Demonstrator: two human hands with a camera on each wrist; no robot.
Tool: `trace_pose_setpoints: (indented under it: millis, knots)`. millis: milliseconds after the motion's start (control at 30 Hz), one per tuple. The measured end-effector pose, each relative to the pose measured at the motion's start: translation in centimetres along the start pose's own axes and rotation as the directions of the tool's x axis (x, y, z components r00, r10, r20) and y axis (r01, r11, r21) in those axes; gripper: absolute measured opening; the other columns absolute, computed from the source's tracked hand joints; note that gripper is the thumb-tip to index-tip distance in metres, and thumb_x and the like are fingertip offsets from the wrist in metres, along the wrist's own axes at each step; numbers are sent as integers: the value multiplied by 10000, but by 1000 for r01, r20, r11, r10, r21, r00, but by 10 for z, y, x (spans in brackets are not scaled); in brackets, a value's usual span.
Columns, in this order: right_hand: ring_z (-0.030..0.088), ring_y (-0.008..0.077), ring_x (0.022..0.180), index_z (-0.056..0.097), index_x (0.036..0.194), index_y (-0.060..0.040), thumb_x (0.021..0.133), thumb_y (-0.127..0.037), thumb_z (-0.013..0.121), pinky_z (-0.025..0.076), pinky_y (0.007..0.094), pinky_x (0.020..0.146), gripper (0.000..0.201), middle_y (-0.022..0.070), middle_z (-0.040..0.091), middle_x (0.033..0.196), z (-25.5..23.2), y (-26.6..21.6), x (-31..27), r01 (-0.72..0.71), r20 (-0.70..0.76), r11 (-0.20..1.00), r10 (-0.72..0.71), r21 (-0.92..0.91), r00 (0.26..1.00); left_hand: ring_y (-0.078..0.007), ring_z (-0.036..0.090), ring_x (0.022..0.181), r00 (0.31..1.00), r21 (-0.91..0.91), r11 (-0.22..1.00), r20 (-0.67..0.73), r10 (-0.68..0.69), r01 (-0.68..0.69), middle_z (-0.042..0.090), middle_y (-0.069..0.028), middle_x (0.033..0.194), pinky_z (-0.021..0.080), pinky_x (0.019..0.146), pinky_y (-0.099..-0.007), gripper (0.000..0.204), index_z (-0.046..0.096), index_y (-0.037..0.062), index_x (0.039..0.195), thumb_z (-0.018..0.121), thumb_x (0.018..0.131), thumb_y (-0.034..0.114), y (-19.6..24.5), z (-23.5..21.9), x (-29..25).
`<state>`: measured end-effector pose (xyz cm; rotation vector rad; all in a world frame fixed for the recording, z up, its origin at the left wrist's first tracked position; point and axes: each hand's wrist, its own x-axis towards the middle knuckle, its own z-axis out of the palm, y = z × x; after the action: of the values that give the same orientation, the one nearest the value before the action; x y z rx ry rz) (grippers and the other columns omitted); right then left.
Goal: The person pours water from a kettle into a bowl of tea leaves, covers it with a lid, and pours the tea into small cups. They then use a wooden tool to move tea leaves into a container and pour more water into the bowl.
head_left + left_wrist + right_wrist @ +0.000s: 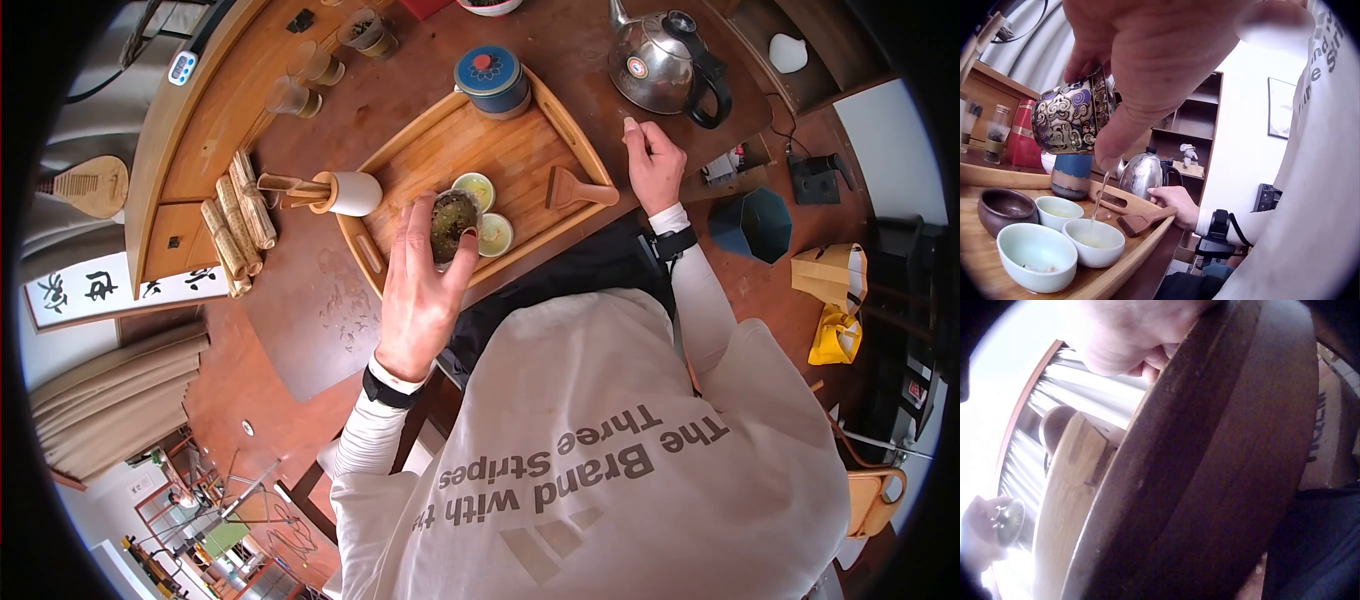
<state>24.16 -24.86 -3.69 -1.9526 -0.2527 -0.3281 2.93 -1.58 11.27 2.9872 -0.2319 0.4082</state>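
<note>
My left hand (420,290) grips an ornate cup (1072,119) with swirling purple and gold patterns, tilted over the wooden tray (425,135). A thin stream of liquid (1099,197) runs from it into a small pale cup (1092,250). Beside that stand another pale cup (1063,209) holding yellowish liquid, a larger pale bowl (1038,259) with bits at its bottom, and a dark brown bowl (1007,215). In the head view, the bowls are hidden behind the left hand and its cup. My right hand (657,165) rests loosely curled at the table edge, holding nothing.
On the tray are a blue lidded jar (492,80) and a brown wooden tool (580,188). A steel kettle (650,65) stands beyond the right hand. Left of the tray are a white tool holder (355,193) and bamboo rolls (240,215); several glasses stand farther back.
</note>
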Motion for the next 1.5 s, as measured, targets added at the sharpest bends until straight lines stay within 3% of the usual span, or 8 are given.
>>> trace_pose_setpoints:
  millis: [633,733,833,1000,1133,1233,1333,1500]
  knots:
    - [607,243,553,641,792,-10,970,-238,683,476,352,582,292,124,631,648,1,2,0,3,-4,1000,-3,10,1000,-486,564,1234,999,-6,1000,-31,-9,9,456,-302,1421,532,1000,-493,360,666,40,1104,752,758,-9,-2,7,-4]
    - [608,240,555,642,793,-9,970,-235,683,476,347,582,289,122,638,652,1,1,0,-14,5,1000,14,6,1000,-438,586,1215,972,-173,969,-124,-201,178,493,-262,1399,544,976,-461,418,662,49,1094,830,715,2,0,15,-6]
    - [604,226,554,645,797,-8,969,-230,685,477,343,584,283,121,642,657,2,4,0,11,-7,1000,-11,22,1000,-348,613,1199,819,-470,764,-137,-557,441,556,-184,1363,547,958,-410,469,656,65,1062,904,665,43,-4,17,-7]
    - [609,203,558,655,803,-9,967,-227,689,480,336,586,275,118,651,665,3,6,0,2,-11,999,-1,37,1000,-319,618,1202,746,-664,630,-161,-646,402,568,-182,1364,538,972,-402,489,653,53,1057,910,643,12,-13,17,-22]
    - [621,198,569,658,806,-9,967,-231,692,485,332,590,276,114,661,672,3,4,0,2,-13,1000,-1,28,1000,-360,613,1204,818,-447,776,-148,-555,445,535,-208,1393,550,965,-412,474,649,62,1056,901,658,13,-9,6,-36]
    - [622,210,572,655,804,-7,970,-235,688,489,337,599,284,116,661,672,1,4,0,-12,8,1000,12,-8,1000,-430,599,1189,893,-153,904,-162,-421,398,490,-245,1424,566,929,-454,460,652,104,1078,880,685,36,-9,12,-47]
    - [628,228,578,652,801,-7,974,-241,681,491,347,604,293,119,661,674,2,5,0,12,-2,1000,-12,-8,1000,-408,613,1158,936,-1,952,-185,-301,306,524,-227,1384,561,906,-437,449,635,105,1101,867,721,47,-11,16,-50]
    - [638,238,586,667,814,-13,974,-254,678,492,355,606,289,124,662,677,3,6,0,9,6,1000,-9,3,1000,-436,601,1174,958,47,968,-166,-236,247,497,-267,1403,562,917,-453,449,641,91,1133,837,735,17,-12,7,-47]
